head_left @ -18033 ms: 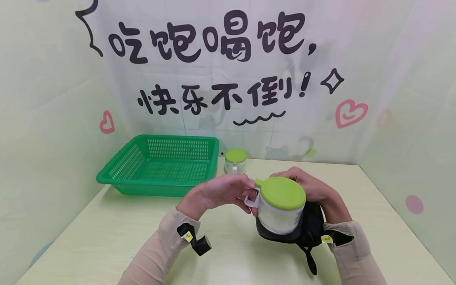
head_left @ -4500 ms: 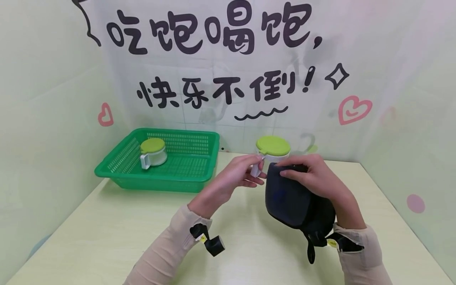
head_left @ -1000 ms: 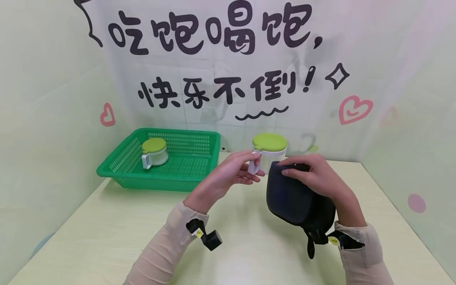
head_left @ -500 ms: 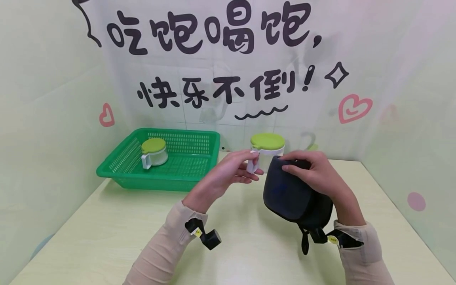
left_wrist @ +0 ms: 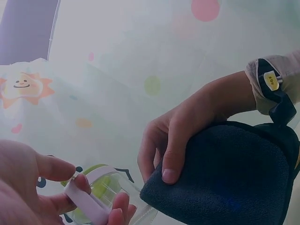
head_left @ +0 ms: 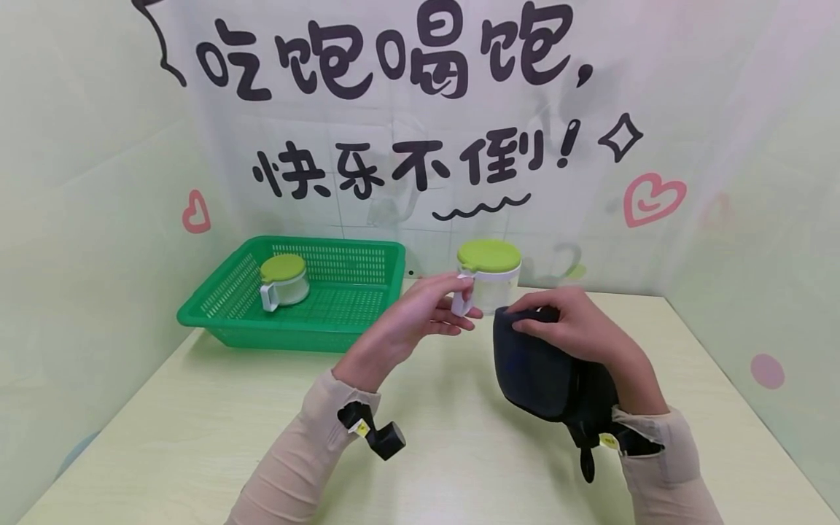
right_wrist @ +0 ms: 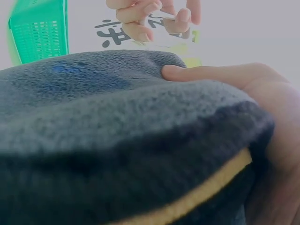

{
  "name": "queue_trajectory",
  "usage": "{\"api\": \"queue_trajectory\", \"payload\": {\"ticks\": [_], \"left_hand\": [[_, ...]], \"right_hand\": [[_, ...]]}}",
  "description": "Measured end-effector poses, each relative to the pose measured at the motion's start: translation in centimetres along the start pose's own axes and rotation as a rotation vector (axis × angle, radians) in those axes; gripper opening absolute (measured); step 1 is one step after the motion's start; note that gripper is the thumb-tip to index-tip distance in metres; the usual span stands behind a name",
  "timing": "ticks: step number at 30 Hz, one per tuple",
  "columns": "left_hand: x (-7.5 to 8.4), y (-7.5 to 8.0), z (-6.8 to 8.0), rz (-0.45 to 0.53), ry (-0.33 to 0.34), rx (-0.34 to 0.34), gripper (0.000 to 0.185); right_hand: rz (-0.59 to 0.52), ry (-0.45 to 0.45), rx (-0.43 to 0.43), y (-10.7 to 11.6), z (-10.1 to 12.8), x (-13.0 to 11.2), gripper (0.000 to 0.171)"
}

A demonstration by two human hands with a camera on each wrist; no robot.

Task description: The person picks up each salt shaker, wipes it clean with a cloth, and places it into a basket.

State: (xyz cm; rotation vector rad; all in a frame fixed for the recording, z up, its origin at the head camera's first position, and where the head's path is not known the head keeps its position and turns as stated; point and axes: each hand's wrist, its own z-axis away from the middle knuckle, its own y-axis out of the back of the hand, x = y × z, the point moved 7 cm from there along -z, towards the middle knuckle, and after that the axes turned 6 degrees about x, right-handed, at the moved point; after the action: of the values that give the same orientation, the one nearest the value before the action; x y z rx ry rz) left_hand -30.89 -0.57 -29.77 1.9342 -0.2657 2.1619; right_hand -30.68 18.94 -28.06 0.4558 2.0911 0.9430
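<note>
- The left hand (head_left: 420, 321) pinches the white handle (head_left: 461, 300) of the jar (head_left: 491, 281).
- The right hand (head_left: 577, 332), just beside the jar, grips the dark cloth (head_left: 545, 372).

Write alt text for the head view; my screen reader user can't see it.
A left hand lifts a green-lidded jar by its white handle while the right hand grips a dark cloth. Behind, another jar sits in a green basket.

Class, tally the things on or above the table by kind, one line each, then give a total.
Green-lidded jars: 2 (one held by the left hand, one in the basket)
Green baskets: 1
Dark cloths: 1, gripped by the right hand
Total: 4
</note>
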Motion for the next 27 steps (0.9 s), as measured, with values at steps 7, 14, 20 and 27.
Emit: {"api": "queue_trajectory", "payload": {"ticks": [7,14,20,27], "left_hand": [[-0.02,-0.03,-0.01,0.008,0.003,-0.006,0.028],[0.03,-0.16,0.19,0.005,0.006,-0.017,0.038],[0.07,-0.2,0.18,0.005,0.005,-0.013,0.034],[0.12,-0.1,0.18,0.004,0.003,-0.017,0.037]], "right_hand": [[-0.005,-0.004,-0.052,-0.6,-0.12,0.07,0.019],[0.02,0.036,-0.057,-0.74,-0.19,0.02,0.018],[0.029,0.034,-0.049,-0.63,-0.1,-0.05,0.019],[0.035,0.028,-0.052,-0.48,0.04,-0.33,0.02]]}}
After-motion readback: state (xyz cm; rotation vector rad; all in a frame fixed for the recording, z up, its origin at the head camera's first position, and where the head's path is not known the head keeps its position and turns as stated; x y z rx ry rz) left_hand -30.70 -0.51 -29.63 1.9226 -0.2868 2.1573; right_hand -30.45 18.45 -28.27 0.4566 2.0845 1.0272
